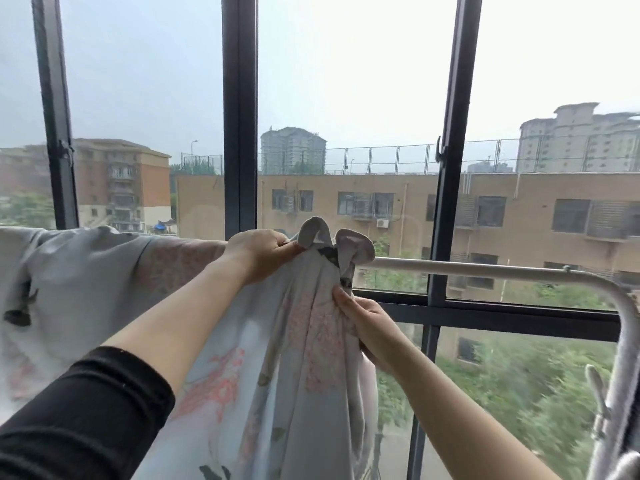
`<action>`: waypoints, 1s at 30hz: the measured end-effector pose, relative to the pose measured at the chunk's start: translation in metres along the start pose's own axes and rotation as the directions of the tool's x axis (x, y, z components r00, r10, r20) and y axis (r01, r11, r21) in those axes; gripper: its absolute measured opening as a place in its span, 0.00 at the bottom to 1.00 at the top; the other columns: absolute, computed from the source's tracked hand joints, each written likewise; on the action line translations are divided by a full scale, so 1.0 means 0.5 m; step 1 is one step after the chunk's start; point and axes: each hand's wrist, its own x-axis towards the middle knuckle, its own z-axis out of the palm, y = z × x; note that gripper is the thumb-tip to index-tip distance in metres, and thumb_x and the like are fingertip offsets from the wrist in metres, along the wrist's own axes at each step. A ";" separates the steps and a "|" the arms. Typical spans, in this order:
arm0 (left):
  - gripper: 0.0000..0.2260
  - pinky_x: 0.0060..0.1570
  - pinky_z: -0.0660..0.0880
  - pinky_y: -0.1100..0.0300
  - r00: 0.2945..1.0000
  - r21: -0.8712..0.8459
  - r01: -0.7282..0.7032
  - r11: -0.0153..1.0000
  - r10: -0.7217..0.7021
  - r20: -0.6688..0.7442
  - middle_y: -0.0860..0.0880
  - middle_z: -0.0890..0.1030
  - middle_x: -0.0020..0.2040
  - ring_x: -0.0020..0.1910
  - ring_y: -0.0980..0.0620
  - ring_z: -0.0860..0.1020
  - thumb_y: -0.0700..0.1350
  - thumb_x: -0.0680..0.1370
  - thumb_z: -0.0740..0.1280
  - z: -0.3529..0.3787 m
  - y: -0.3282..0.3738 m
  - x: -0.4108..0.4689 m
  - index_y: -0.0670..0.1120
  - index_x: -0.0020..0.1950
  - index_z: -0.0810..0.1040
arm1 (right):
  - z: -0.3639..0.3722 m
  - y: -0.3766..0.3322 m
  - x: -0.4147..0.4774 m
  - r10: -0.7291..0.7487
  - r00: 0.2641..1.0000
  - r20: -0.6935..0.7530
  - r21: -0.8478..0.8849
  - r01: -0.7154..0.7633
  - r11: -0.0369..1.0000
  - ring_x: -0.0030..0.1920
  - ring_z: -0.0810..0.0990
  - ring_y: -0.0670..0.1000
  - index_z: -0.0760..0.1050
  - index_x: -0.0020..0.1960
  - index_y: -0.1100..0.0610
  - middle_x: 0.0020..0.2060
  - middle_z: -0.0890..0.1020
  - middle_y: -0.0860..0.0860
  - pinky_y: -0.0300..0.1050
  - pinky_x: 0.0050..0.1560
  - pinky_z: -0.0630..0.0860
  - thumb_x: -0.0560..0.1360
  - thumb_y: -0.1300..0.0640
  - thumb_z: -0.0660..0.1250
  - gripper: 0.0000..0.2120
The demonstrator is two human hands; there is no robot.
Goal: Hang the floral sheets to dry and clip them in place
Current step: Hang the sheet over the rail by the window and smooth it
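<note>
**Two hands hold a sheet at the rail**

A pale blue sheet (242, 375) with pink flowers hangs over a white rail (485, 268). It fills the left and middle of the picture. On the left it lies spread over the rail. In the middle it is bunched up, and two folds stick up above the rail.

The left hand (258, 252) is in the middle of the picture, at the top of the bunch. Its fingers are curled tight round the cloth. Its arm has a black sleeve (86, 410) in the lower left corner.

The right hand (370, 327) is lower and a bit to the right. Its thumb and fingers pinch a fold of the sheet just under the rail.

The rail runs to the right and bends down at the right edge. A pale thing (595, 386) sits on that part, low on the right. It may be a clip, but it is too blurry to tell.

Behind it all is a big window (239, 116) with dark bars. Brown buildings (346, 202) show through the glass.
</note>
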 end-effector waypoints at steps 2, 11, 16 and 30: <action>0.32 0.30 0.60 0.57 1.000 -0.009 0.013 1.000 -0.013 0.018 0.52 0.71 0.27 0.31 0.51 0.70 0.76 0.68 0.44 -0.003 0.001 0.003 0.48 0.28 0.64 | 0.001 -0.007 -0.004 -0.063 0.996 -0.066 -0.007 0.063 0.998 0.56 0.81 0.60 0.82 0.53 0.61 0.52 0.84 0.61 0.59 0.64 0.74 0.77 0.48 0.64 0.17; 0.38 0.55 0.71 0.52 0.988 -0.085 0.133 0.987 -0.125 0.096 0.48 0.81 0.58 0.59 0.46 0.76 0.73 0.72 0.39 -0.018 0.005 0.034 0.52 0.52 0.82 | 0.018 -0.166 0.006 -0.522 0.820 -0.237 -0.370 0.420 0.829 0.40 0.76 0.46 0.81 0.44 0.68 0.38 0.80 0.54 0.38 0.43 0.74 0.80 0.56 0.63 0.16; 0.41 0.68 0.60 0.49 0.974 -0.344 0.196 0.918 -0.144 0.173 0.46 0.66 0.74 0.72 0.45 0.65 0.73 0.72 0.38 -0.071 0.002 0.024 0.51 0.75 0.63 | 0.002 -0.274 0.082 -0.692 0.711 -0.125 -0.819 0.320 0.477 0.34 0.78 0.45 0.81 0.33 0.56 0.32 0.83 0.48 0.40 0.38 0.72 0.78 0.51 0.63 0.18; 0.22 0.46 0.69 0.55 0.982 -0.171 0.169 0.971 -0.182 -0.059 0.48 0.74 0.51 0.48 0.48 0.74 0.67 0.72 0.62 -0.030 0.013 0.028 0.49 0.51 0.69 | -0.059 -0.225 0.123 0.092 0.991 0.100 -0.709 0.006 0.705 0.48 0.77 0.47 0.77 0.58 0.66 0.46 0.78 0.55 0.42 0.55 0.74 0.79 0.65 0.57 0.13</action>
